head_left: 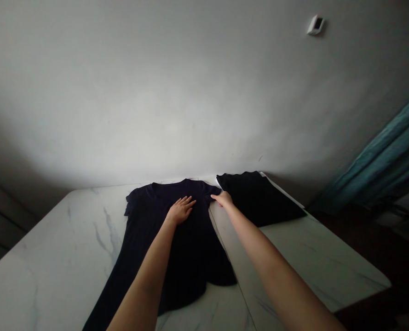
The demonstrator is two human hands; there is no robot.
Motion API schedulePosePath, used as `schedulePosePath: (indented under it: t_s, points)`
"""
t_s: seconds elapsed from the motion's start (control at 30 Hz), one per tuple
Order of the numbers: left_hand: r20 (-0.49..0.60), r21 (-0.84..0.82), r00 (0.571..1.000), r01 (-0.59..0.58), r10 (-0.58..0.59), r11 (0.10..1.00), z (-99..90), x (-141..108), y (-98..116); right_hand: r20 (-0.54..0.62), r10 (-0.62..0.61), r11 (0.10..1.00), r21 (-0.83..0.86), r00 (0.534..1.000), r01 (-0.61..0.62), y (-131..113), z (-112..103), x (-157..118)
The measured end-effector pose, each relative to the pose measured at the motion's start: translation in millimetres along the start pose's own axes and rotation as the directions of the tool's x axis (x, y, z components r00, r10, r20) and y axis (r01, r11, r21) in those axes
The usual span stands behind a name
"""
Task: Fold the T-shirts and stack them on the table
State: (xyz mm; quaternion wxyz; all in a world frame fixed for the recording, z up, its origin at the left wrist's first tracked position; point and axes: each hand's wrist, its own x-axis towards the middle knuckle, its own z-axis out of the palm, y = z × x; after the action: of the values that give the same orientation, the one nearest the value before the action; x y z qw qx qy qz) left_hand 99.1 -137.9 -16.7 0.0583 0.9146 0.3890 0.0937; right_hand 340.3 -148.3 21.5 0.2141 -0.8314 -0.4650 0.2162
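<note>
A dark navy short-sleeved T-shirt (187, 257) lies spread on the table, its neckline towards the wall and its hem towards me. My left hand (181, 210) rests flat on the upper chest of the shirt, fingers apart. At the right sleeve, my right hand (222, 199) pinches the sleeve's edge between thumb and fingers. The left sleeve lies bunched in small folds. Part of the shirt's lower left side is hidden under my left forearm.
A black folded cloth (259, 197) lies right of the shirt, near the wall. The white marbled table (69, 257) has a seam running under the shirt. A pale wall (156, 92) stands behind it, with a small white device (316, 25). Teal curtain (380, 147) hangs at right.
</note>
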Motion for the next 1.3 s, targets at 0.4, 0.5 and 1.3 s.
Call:
schedulePosePath:
  t_s: [0.4,0.5,1.3]
  points:
    - [-0.045,-0.004,0.999,-0.018,0.018,1.000,2.7,-0.5,-4.3,-0.150,-0.115,0.974,-0.213,0.982,0.081,-9.8,1.2,-19.0]
    - [-0.048,-0.013,0.999,-0.022,0.022,1.000,1.5,-1.8,0.4,-0.150,-0.370,0.896,-0.320,0.917,0.309,-29.8,10.4,-16.6]
    - [-0.221,0.096,0.755,0.647,-0.618,0.756,-65.3,36.9,-166.7,0.231,-0.748,0.557,-0.290,0.622,0.778,-106.2,105.5,40.1]
